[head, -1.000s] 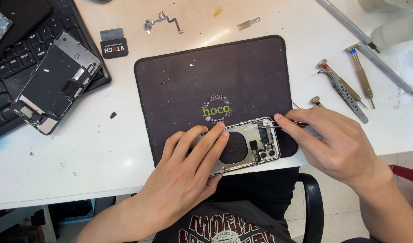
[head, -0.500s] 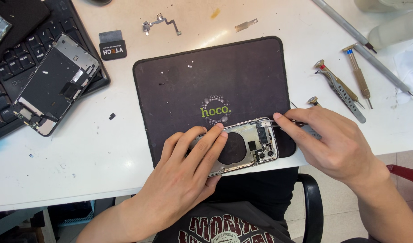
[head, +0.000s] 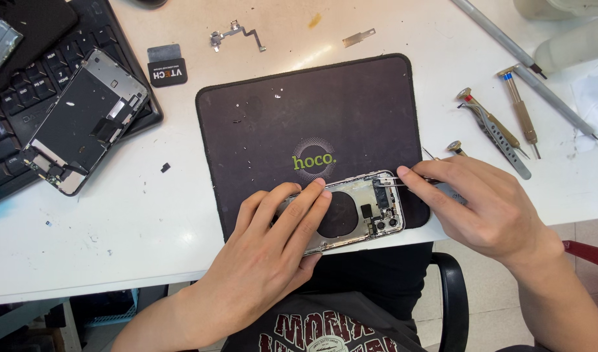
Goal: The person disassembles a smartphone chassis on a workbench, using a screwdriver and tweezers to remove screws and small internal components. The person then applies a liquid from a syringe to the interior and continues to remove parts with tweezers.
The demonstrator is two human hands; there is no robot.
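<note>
- L hand (head: 273,257) lay flat, fingers spread, pressing down on the opened phone housing (head: 351,212); grip not clenched, just pinning the housing's near-left part.
- R hand (head: 488,208) was pinched round a thin pair of tweezers (head: 393,184), grip grasping them; tips reached left into the housing's top-right corner, by a small dark component.
- Phone housing sat at the near edge of the black work mat (head: 299,111), directly under L fingers and just left of R fingertips; round dark coil patch in its middle showed between the 2 hands.
- Below both hands: dark printed shirt and a black chair arm (head: 452,293), nearest the camera.
- Mat lay on the white desk (head: 116,221), stretching away from both grips; tiny screws/specks scattered on it.
- Beyond R hand, to its right: small silver-headed bit (head: 455,148) close by, then a 2nd pair of tweezers (head: 504,140) and 2 small screwdrivers (head: 521,114), well apart from the grip.
- Far left of L hand: detached phone screen assy (head: 84,120), face down, resting on a black keyboard (head: 18,111).
- Farther out past the mat: small black card (head: 166,68), a loose flex cable part (head: 237,36), a small metal strip (head: 359,38).
- Long grey metal rod (head: 508,49) ran diagonally at far right, beyond the screwdrivers.
</note>
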